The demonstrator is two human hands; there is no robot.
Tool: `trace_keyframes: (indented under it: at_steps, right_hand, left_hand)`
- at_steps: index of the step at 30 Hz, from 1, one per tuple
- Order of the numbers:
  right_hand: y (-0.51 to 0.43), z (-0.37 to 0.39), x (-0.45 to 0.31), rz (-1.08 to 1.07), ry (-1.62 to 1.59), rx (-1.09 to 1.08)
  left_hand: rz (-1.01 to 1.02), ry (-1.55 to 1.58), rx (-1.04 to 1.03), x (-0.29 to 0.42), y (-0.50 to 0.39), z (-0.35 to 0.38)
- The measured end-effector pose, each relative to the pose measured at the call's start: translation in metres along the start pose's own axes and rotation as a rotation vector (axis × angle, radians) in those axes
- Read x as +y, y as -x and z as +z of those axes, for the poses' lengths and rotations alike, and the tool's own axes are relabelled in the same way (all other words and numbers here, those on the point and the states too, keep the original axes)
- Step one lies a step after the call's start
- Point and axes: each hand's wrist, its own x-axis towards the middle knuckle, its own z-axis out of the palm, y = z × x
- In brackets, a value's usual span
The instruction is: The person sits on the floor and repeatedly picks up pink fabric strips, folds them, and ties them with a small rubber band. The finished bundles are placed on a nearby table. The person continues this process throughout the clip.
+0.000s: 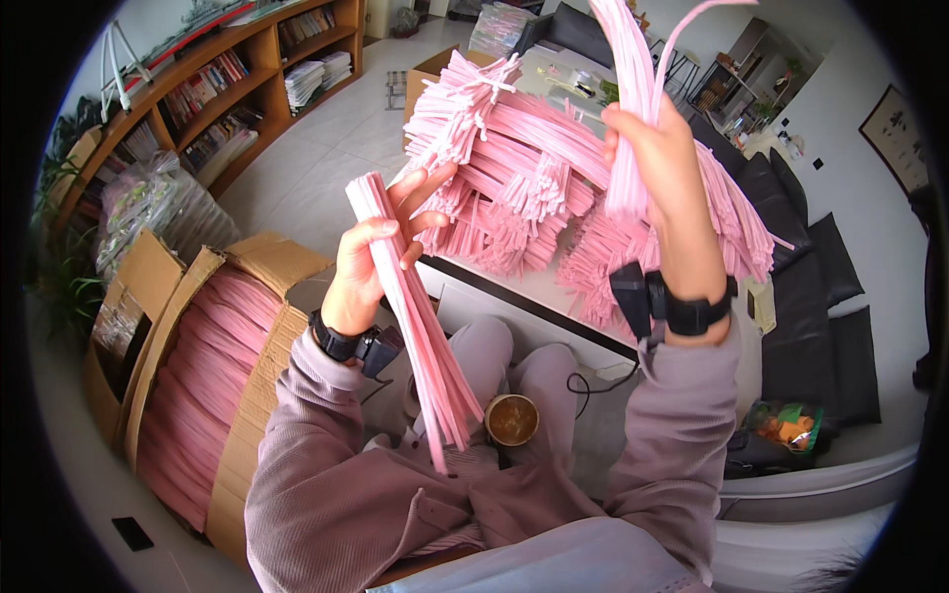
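My left hand (pixel 363 248) grips a bundle of pink chenille stems (pixel 430 348) between thumb and fingers, with some of its fingers spread. This bundle slants down towards my lap, its lower ends fanning apart. Higher up on the right, my right hand (pixel 656 152) is closed around a second pink bundle (pixel 626 59). One stem (pixel 678 33) bends away from that bundle at the top. Beyond both hands, many more bundles form a crisscross pile (pixel 511 170) on a white table (pixel 489 285) with a dark edge. The right-hand bundle hides part of the pile.
An open cardboard box (pixel 256 385) full of long pink strands stands at my left. Between my knees is a round container (pixel 511 420), brownish inside. A dark cable (pixel 586 389) hangs near the table. A black sofa (pixel 801 341) lies right; a wooden bookcase (pixel 256 81) stands far left.
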Motion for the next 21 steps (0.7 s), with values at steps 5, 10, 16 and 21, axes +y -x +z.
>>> trace_keyframes:
  at_steps: [5,10,16,21]
  right_hand:
    - [-0.1,0.021,0.058,0.303,0.577,0.217]
    - [-0.109,0.049,0.088,0.624,0.997,0.202]
    - [-0.107,0.051,0.09,0.598,1.259,-0.091]
    - [-0.12,0.038,0.103,0.513,1.284,-0.264]
  left_hand:
    - [0.0,-0.002,0.107,0.001,0.02,-0.024]
    - [-0.029,-0.019,0.172,-0.002,0.034,-0.033]
    - [-0.041,-0.032,0.188,-0.005,0.036,-0.035]
    - [-0.061,-0.059,0.218,-0.014,0.032,-0.034]
